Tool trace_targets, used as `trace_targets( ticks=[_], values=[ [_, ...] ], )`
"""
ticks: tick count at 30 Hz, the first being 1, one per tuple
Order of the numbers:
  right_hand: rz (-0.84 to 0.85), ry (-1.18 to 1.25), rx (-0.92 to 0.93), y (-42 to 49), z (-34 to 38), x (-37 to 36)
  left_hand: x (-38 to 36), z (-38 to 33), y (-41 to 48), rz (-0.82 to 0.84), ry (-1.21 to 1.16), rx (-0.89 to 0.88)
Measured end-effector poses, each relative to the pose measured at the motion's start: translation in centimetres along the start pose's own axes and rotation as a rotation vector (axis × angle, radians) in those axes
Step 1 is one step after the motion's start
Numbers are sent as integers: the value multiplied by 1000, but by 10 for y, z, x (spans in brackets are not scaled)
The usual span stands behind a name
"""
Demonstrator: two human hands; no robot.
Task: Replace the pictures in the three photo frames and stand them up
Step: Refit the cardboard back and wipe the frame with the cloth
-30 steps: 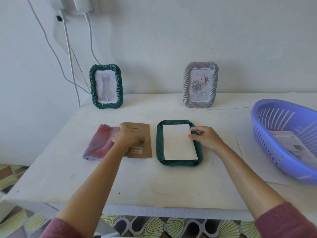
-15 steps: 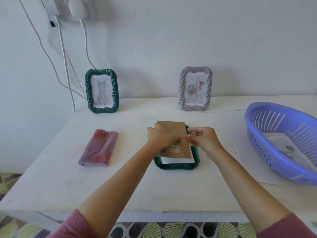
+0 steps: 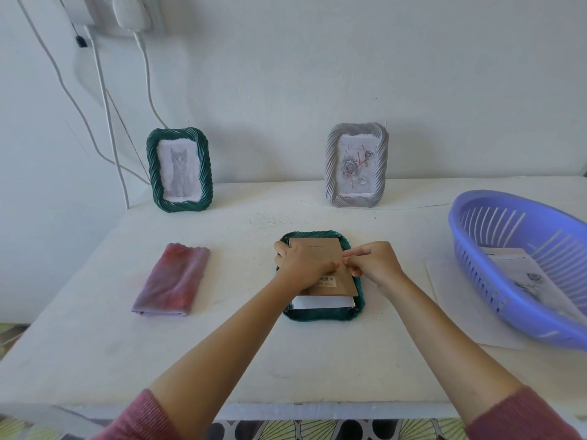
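A dark green photo frame point(image 3: 320, 314) lies face down in the middle of the white table point(image 3: 254, 360). A white picture sheet point(image 3: 322, 302) sits in it, its near edge showing. A brown cardboard backing point(image 3: 336, 260) lies over the sheet. My left hand point(image 3: 300, 263) grips the backing's left side and presses on it. My right hand point(image 3: 373, 262) pinches the backing's right edge. A second green frame point(image 3: 178, 169) with a cat picture stands at the back left. A grey frame point(image 3: 356, 165) with a rose picture stands at the back right.
A folded pink-purple cloth point(image 3: 173, 279) lies left of the flat frame. A purple plastic basket point(image 3: 521, 265) at the right holds printed pictures point(image 3: 521, 274) and rests partly on a white sheet point(image 3: 457, 300). White cables point(image 3: 104, 100) hang down the wall at the left.
My left hand picked the brown backing up from beside the cloth and carried it right onto the flat green frame. My right hand shifted from the frame's edge to the backing's right edge.
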State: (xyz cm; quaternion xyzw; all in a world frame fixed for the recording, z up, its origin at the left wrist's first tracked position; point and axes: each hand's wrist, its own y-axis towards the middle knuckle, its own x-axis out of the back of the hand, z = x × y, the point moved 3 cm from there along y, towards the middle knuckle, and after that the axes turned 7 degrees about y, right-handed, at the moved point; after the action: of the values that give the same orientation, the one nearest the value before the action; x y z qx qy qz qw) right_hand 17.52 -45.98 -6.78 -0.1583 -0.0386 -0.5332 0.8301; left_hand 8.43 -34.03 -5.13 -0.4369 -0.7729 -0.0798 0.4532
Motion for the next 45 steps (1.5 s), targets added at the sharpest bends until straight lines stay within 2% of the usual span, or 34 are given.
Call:
trace_targets(
  ticks=[19,32,35,39,45],
  values=[
    [-83,-287,-8,10,10,-13,-3,5,-4,-9,171,14],
    [-69,-653,27,12,23,-24,-3,5,-2,-4,175,20],
    [-52,-653,41,12,22,-21,7,6,-3,2,109,-4],
    [-62,-553,51,11,20,-8,29,19,4,-92,102,-46],
    [106,-622,-39,-9,18,4,33,38,0,105,108,-31]
  ],
)
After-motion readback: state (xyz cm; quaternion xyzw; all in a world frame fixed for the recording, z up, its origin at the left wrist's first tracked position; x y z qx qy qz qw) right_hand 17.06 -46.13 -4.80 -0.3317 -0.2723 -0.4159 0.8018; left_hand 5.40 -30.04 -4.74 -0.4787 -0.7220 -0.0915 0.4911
